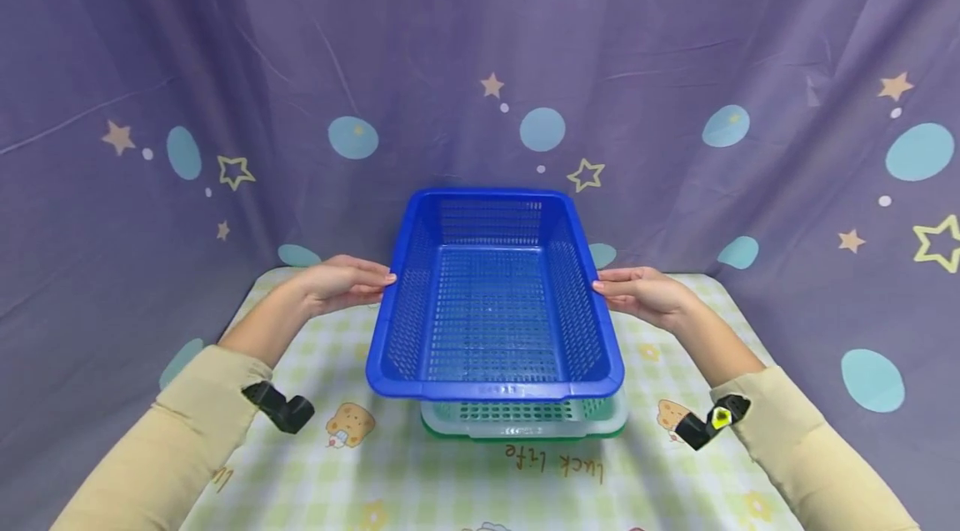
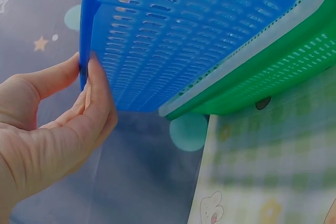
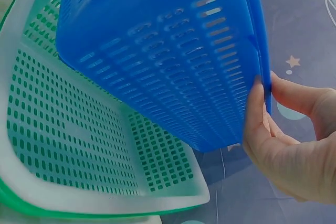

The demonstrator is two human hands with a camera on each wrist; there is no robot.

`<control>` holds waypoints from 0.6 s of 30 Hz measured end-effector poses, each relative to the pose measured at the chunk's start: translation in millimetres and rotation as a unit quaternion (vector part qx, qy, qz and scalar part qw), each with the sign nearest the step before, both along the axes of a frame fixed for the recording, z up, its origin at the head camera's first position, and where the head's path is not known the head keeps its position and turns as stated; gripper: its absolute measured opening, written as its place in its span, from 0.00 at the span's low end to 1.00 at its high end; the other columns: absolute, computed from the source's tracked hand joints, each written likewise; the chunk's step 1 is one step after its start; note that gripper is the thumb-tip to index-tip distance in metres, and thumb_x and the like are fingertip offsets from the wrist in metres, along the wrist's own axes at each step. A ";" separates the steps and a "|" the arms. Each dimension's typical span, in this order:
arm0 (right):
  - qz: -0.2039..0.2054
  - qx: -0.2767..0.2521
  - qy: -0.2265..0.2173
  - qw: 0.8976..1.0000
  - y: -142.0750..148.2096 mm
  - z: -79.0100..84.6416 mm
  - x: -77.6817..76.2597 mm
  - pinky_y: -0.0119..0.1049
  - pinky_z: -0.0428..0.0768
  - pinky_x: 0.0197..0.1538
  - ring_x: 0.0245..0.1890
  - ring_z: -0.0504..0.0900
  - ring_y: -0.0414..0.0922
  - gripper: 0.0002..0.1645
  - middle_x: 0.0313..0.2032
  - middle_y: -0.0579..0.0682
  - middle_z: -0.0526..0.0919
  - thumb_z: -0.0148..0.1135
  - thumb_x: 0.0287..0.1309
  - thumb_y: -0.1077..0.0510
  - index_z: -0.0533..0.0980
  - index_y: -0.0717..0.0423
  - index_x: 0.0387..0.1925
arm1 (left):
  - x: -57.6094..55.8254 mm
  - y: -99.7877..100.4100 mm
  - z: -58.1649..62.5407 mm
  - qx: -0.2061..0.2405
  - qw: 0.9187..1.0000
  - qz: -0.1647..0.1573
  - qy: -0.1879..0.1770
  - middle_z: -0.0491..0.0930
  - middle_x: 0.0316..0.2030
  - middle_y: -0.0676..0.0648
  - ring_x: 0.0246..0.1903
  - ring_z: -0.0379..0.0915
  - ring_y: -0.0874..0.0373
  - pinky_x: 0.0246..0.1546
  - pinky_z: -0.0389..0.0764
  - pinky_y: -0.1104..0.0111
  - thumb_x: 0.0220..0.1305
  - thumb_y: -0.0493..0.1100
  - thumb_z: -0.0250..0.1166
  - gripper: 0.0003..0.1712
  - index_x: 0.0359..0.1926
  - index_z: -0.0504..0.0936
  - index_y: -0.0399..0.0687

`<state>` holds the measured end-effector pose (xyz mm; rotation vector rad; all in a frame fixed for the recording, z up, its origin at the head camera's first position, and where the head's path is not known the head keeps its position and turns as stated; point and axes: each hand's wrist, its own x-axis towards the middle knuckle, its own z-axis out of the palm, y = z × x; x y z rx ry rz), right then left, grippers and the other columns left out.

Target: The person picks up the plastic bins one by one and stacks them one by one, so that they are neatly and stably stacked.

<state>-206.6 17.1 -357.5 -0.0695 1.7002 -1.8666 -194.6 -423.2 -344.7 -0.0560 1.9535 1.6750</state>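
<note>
A blue plastic basket with slotted walls is tilted, its inside facing me in the head view. My left hand pinches its left rim, thumb on top and fingers beneath. On the opposite rim, my right hand pinches in the same way. Below it is a white basket, nested in a green basket. In the right wrist view, the blue basket sits partly inside the white one, its far end lower. Whether their floors touch is hidden.
The baskets stand on a table with a green-and-white checked cloth printed with cartoon pictures. A purple curtain with stars and ovals hangs close behind and on both sides. Dark camera mounts are strapped at both sleeves.
</note>
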 end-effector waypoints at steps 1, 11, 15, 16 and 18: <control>0.000 -0.003 -0.002 1.000 1.9 -0.4 1.0 0.25 0.84 0.44 0.35 0.85 0.33 0.12 0.33 0.41 0.87 0.57 0.63 0.67 0.81 0.48 0.33 | -0.1 2.0 -0.9 0.002 1.000 -0.001 0.000 0.82 0.30 0.60 0.33 0.79 0.71 0.42 0.82 0.78 0.69 0.35 0.55 0.24 0.61 0.64 0.26; 0.015 -0.024 0.002 1.000 16.1 -7.7 4.3 0.25 0.84 0.48 0.39 0.85 0.33 0.15 0.37 0.41 0.88 0.54 0.65 0.68 0.82 0.47 0.36 | -0.4 19.0 -7.7 0.014 1.000 -0.006 0.012 0.82 0.31 0.59 0.34 0.79 0.71 0.45 0.82 0.78 0.67 0.34 0.57 0.29 0.64 0.61 0.21; 0.015 -0.022 0.004 1.000 19.4 -10.3 5.3 0.25 0.84 0.47 0.38 0.85 0.34 0.15 0.36 0.41 0.88 0.53 0.65 0.68 0.82 0.47 0.36 | -0.9 22.2 -11.2 -0.003 1.000 0.000 0.006 0.82 0.32 0.58 0.35 0.80 0.70 0.47 0.84 0.75 0.67 0.35 0.58 0.28 0.63 0.64 0.23; 0.013 -0.020 0.004 1.000 20.0 -10.8 5.5 0.25 0.84 0.47 0.38 0.85 0.34 0.15 0.36 0.41 0.88 0.54 0.65 0.68 0.82 0.47 0.36 | -0.9 22.8 -12.1 -0.006 1.000 0.002 0.005 0.82 0.32 0.58 0.35 0.80 0.69 0.47 0.84 0.74 0.67 0.35 0.59 0.26 0.61 0.66 0.23; 0.008 -0.020 0.002 1.000 21.0 -12.0 5.8 0.26 0.84 0.46 0.37 0.85 0.34 0.15 0.35 0.41 0.88 0.54 0.65 0.68 0.82 0.48 0.35 | -0.6 24.2 -13.8 -0.008 1.000 -0.001 0.007 0.81 0.31 0.57 0.34 0.79 0.69 0.48 0.84 0.73 0.67 0.35 0.58 0.22 0.57 0.69 0.25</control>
